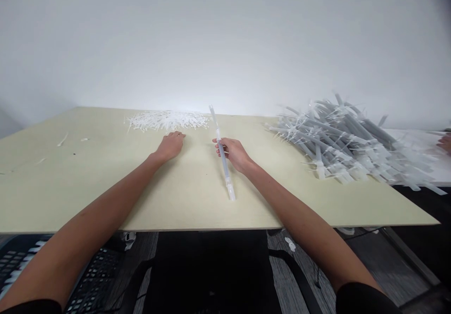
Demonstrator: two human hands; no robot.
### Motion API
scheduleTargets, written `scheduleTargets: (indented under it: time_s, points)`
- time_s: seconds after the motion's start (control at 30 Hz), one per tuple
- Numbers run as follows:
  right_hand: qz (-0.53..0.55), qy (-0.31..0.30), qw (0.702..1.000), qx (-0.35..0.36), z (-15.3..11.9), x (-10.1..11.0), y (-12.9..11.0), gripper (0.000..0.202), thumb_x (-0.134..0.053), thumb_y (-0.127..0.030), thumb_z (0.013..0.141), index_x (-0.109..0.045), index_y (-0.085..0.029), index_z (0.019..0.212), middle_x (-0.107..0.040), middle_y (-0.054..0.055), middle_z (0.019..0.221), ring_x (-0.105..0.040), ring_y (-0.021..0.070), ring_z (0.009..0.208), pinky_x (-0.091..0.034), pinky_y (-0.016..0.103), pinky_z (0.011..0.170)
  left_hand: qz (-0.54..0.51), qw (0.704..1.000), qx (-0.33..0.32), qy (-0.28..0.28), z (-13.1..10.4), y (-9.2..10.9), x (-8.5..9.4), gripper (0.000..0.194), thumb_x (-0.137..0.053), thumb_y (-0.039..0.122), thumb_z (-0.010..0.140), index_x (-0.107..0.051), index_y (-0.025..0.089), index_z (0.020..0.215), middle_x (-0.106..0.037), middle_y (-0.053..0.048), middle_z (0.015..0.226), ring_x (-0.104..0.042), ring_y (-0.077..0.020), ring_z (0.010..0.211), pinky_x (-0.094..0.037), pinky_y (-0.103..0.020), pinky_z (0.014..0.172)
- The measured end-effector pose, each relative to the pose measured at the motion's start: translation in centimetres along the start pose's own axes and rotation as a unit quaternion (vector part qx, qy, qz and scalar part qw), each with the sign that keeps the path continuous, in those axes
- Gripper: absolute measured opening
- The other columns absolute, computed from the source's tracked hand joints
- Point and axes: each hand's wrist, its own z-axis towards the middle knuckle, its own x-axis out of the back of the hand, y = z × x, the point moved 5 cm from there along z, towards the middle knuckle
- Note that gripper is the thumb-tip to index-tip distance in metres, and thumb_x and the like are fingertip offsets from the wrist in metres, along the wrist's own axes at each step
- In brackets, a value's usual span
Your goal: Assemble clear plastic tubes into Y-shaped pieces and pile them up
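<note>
My right hand (235,153) grips a long translucent grey tube (221,157) around its middle, holding it slanted above the pale table (105,187), its lower end near the table's front. My left hand (171,145) rests palm down on the table, its fingers just short of a heap of small white plastic pieces (168,119) by the far edge. I see nothing held in that hand.
A big pile of grey tubes with white ties (338,140) covers the table's right side. Another person's hand (446,142) shows at the far right edge. A few stray white bits (63,139) lie at the left. A black crate (21,257) sits on the floor below.
</note>
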Motion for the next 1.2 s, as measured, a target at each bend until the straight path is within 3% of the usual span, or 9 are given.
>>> scheduleTargets:
  time_s: [0.13, 0.33, 0.43, 0.6, 0.9, 1.03, 1.1, 1.2]
  points:
    - [-0.003, 0.000, 1.000, 0.002, 0.0, 0.1, 0.0, 0.028, -0.056, -0.032, 0.075, -0.069, -0.014, 0.092, -0.058, 0.006, 0.083, -0.054, 0.0130, 0.067, -0.047, 0.028, 0.067, 0.001, 0.999, 0.026, -0.033, 0.0, -0.1, -0.3, 0.046, -0.028, 0.027, 0.090, -0.046, 0.013, 0.130, -0.050, -0.018, 0.129, -0.045, -0.0318, 0.117, -0.035, -0.045, 0.094]
    - [-0.006, 0.005, 1.000, -0.004, 0.0, 0.0, 0.0, 0.027, -0.056, -0.031, 0.074, -0.069, -0.014, 0.090, -0.058, 0.006, 0.081, -0.053, 0.0127, 0.066, -0.047, 0.028, 0.067, -0.071, 0.997, -0.013, 0.007, -0.1, 1.0, 0.4, 0.045, -0.024, 0.029, 0.090, -0.052, 0.016, 0.124, -0.055, -0.012, 0.125, -0.045, -0.0267, 0.117, -0.033, -0.041, 0.099]
    - [-0.005, 0.003, 1.000, -0.004, 0.0, 0.0, 0.0, 0.026, -0.056, -0.031, 0.074, -0.069, -0.014, 0.090, -0.058, 0.006, 0.082, -0.054, 0.0130, 0.067, -0.047, 0.028, 0.067, -0.075, 0.997, -0.002, 0.019, 0.0, 0.8, 0.5, 0.046, -0.024, 0.032, 0.091, -0.050, 0.016, 0.125, -0.051, -0.012, 0.131, -0.042, -0.0275, 0.121, -0.031, -0.042, 0.100]
    - [-0.006, 0.007, 1.000, -0.009, -0.2, -0.1, -0.2, 0.024, -0.057, -0.029, 0.074, -0.068, -0.013, 0.087, -0.057, 0.006, 0.079, -0.053, 0.0128, 0.065, -0.047, 0.029, 0.066, -0.072, 0.997, 0.005, -0.036, 0.0, 0.9, -0.1, 0.048, -0.029, 0.044, 0.090, -0.053, 0.017, 0.120, -0.054, -0.014, 0.127, -0.044, -0.0301, 0.119, -0.031, -0.044, 0.099]
    - [0.018, 0.005, 1.000, -0.019, 0.0, -0.4, 0.5, 0.028, -0.057, -0.034, 0.077, -0.064, -0.017, 0.098, -0.058, 0.005, 0.079, -0.056, 0.0130, 0.063, -0.050, 0.030, 0.064, -0.285, 0.956, -0.058, 0.027, -0.9, 4.1, 1.8, 0.041, -0.031, 0.044, 0.091, -0.062, 0.023, 0.109, -0.068, -0.005, 0.100, -0.058, -0.0217, 0.096, -0.040, -0.030, 0.087]
    - [0.038, -0.004, 0.999, -0.029, -0.2, -0.6, 0.5, 0.035, -0.056, -0.043, 0.080, -0.057, -0.021, 0.109, -0.057, 0.002, 0.074, -0.056, 0.0129, 0.057, -0.051, 0.031, 0.061, -0.139, 0.985, -0.040, 0.099, -0.5, 2.4, 1.9, 0.043, -0.026, 0.032, 0.092, -0.055, 0.016, 0.120, -0.058, -0.012, 0.118, -0.051, -0.0244, 0.110, -0.036, -0.035, 0.095]
    - [0.040, -0.002, 0.999, -0.003, 0.0, -0.3, 0.0, 0.037, -0.058, -0.043, 0.080, -0.055, -0.022, 0.110, -0.056, 0.001, 0.073, -0.055, 0.0117, 0.056, -0.050, 0.029, 0.058, -0.044, 0.995, 0.004, 0.086, -0.2, 0.7, 1.4, 0.043, -0.030, 0.031, 0.091, -0.052, 0.013, 0.124, -0.053, -0.016, 0.122, -0.047, -0.0288, 0.113, -0.036, -0.041, 0.095]
    - [0.035, 0.027, 0.996, 0.072, 0.2, 0.6, -1.3, 0.037, -0.059, -0.044, 0.080, -0.055, -0.021, 0.108, -0.054, -0.001, 0.070, -0.055, 0.0110, 0.057, -0.049, 0.026, 0.056, 0.014, 0.998, 0.060, 0.034, 0.1, -1.3, 0.3, 0.040, -0.039, 0.039, 0.089, -0.058, 0.014, 0.114, -0.055, -0.015, 0.116, -0.048, -0.0308, 0.109, -0.039, -0.042, 0.090]
